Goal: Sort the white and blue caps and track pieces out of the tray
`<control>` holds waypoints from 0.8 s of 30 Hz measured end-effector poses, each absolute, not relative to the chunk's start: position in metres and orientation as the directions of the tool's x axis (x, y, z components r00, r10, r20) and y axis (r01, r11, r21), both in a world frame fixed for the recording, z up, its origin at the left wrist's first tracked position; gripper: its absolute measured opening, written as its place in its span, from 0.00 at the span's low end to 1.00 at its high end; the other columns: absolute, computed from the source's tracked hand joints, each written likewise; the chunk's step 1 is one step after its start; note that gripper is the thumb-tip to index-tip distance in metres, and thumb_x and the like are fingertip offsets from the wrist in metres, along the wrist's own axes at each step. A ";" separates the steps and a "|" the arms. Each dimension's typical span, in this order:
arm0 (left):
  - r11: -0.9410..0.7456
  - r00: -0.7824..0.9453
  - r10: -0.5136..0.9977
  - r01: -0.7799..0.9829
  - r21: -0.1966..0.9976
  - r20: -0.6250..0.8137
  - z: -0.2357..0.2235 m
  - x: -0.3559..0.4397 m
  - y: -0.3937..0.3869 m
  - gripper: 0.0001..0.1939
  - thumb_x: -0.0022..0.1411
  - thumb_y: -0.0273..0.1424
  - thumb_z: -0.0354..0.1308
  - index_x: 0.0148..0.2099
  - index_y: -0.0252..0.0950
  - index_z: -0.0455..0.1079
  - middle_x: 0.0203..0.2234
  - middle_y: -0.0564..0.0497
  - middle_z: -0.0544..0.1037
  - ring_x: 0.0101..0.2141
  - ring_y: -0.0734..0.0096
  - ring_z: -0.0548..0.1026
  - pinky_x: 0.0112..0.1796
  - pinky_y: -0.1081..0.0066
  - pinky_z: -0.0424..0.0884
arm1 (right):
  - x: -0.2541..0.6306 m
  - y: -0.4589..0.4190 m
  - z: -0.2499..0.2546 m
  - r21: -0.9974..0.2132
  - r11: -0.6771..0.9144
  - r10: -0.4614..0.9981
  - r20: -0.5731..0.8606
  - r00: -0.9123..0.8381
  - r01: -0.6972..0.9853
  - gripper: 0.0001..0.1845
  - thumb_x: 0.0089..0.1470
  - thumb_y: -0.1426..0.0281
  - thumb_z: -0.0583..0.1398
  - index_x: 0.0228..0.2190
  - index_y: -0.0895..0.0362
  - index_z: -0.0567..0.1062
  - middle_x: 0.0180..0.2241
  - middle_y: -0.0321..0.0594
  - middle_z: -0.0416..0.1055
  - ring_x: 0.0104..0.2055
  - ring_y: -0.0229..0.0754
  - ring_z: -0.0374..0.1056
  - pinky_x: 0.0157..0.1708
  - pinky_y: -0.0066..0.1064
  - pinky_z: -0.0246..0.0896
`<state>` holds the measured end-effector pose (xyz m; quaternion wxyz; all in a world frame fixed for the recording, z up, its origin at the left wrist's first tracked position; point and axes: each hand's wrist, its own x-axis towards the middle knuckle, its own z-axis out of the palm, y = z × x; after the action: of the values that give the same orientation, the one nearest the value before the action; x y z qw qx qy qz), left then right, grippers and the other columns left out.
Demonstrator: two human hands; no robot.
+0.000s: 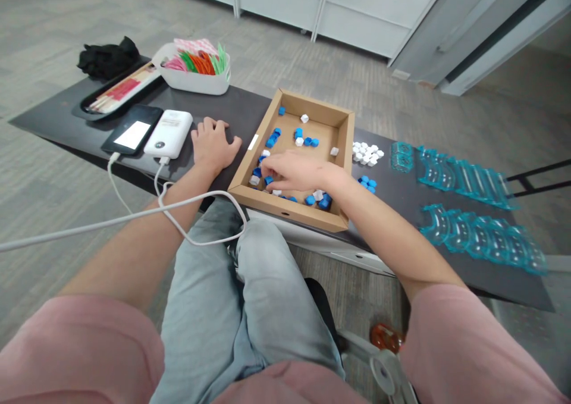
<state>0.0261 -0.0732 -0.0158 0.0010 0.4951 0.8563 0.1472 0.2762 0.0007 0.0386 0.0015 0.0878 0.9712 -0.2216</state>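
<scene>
My left hand [211,143] lies palm down on the dark table just left of a shallow cardboard box [304,215], its fingers apart and nothing in them. Inside the box's near left part is my right hand [292,171], with its thumb and fingers curled down round a small blue block [268,179]. The hand hides part of its own grip. Around it in the box are scattered more small faceted pieces, blue ones [325,202] and white ones [304,118].
Right of the box lie a cluster of white pieces [366,153], a few blue pieces [367,184] and rows of clear teal plastic parts [484,235]. To the left are a white power bank [168,134], a phone [132,129], a black tray [91,116] and a white basket [196,83]. A white cable [111,224] crosses my left forearm.
</scene>
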 end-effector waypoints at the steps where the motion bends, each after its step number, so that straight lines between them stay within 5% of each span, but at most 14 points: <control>1: 0.465 -0.511 0.848 0.846 0.260 0.145 -0.015 0.026 -0.073 0.37 0.79 0.47 0.52 0.79 0.34 0.74 0.77 0.25 0.74 0.77 0.24 0.69 0.77 0.35 0.64 | 0.287 0.007 0.041 -0.498 0.853 0.190 0.014 -0.982 0.158 0.09 0.71 0.65 0.74 0.50 0.51 0.84 0.46 0.43 0.87 0.48 0.53 0.79 0.49 0.42 0.70; 5: 0.458 -0.512 0.849 0.838 0.295 0.135 -0.011 0.028 -0.074 0.39 0.77 0.50 0.56 0.79 0.35 0.75 0.76 0.25 0.73 0.77 0.22 0.69 0.76 0.36 0.64 | 0.357 0.035 0.054 -0.705 0.674 0.505 0.221 -0.834 0.221 0.27 0.68 0.44 0.79 0.53 0.47 0.82 0.42 0.38 0.81 0.45 0.50 0.76 0.47 0.42 0.72; 9: 0.452 -0.514 0.847 0.830 0.326 0.135 -0.007 0.029 -0.075 0.41 0.72 0.53 0.61 0.79 0.38 0.75 0.75 0.26 0.75 0.76 0.20 0.69 0.75 0.34 0.65 | 0.439 0.052 0.049 -0.780 0.523 0.781 0.275 -0.561 0.345 0.36 0.56 0.33 0.81 0.50 0.44 0.86 0.36 0.37 0.74 0.40 0.52 0.74 0.42 0.45 0.74; 18: 0.479 -0.516 0.849 0.843 0.244 0.115 -0.007 0.027 -0.075 0.41 0.77 0.47 0.52 0.80 0.28 0.75 0.76 0.26 0.74 0.76 0.30 0.70 0.76 0.37 0.65 | 0.502 0.073 -0.003 -0.742 0.522 0.732 0.137 -0.668 0.420 0.17 0.56 0.53 0.80 0.45 0.47 0.94 0.41 0.41 0.83 0.39 0.51 0.76 0.45 0.46 0.80; 24: 0.489 -0.517 0.849 0.847 0.209 0.108 -0.002 0.032 -0.075 0.38 0.79 0.43 0.51 0.80 0.27 0.74 0.76 0.24 0.73 0.76 0.28 0.70 0.77 0.36 0.65 | 0.502 0.071 -0.005 -0.744 0.510 0.713 0.085 -0.695 0.432 0.13 0.54 0.64 0.78 0.43 0.46 0.94 0.43 0.42 0.86 0.43 0.54 0.79 0.50 0.49 0.84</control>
<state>0.0320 -0.0754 -0.0019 0.0048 0.4914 0.8628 0.1185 0.5017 0.0715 -0.0050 -0.1948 0.3381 0.8467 -0.3617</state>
